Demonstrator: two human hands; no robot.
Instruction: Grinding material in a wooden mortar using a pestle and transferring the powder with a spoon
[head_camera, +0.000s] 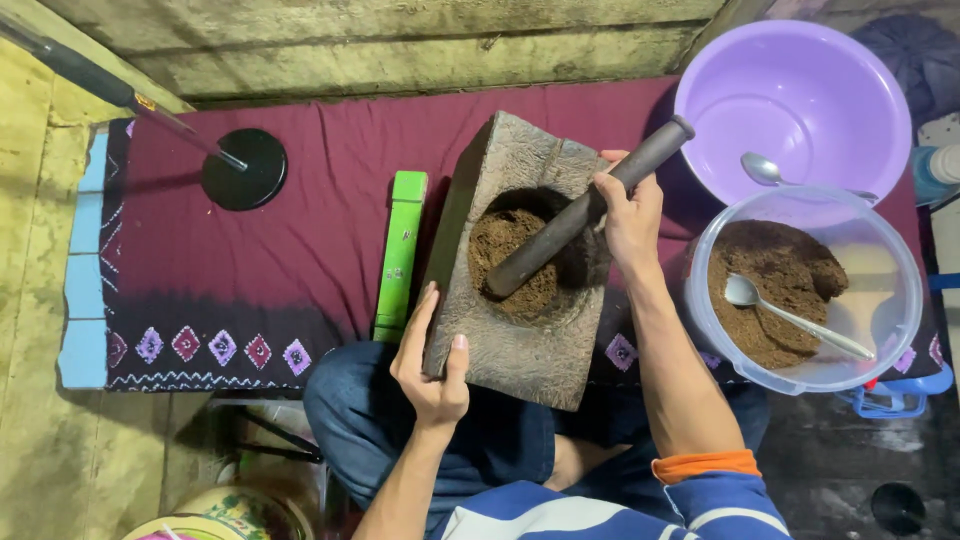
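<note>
A rough stone mortar (520, 340) rests on my lap and the cloth, its hollow filled with brown powder (500, 240). My right hand (630, 215) is wrapped around a dark pestle (560, 235) that slants down into the powder. My left hand (430, 365) grips the mortar's near left edge, thumb on top.
A clear tub (900, 300) of brown powder with a spoon (790, 315) sits at the right; behind it is an empty lilac basin (800, 100) with another spoon (765, 170). A green block (400, 255) lies left of the mortar on a maroon cloth (300, 230). A black round stand (243, 168) is at the far left.
</note>
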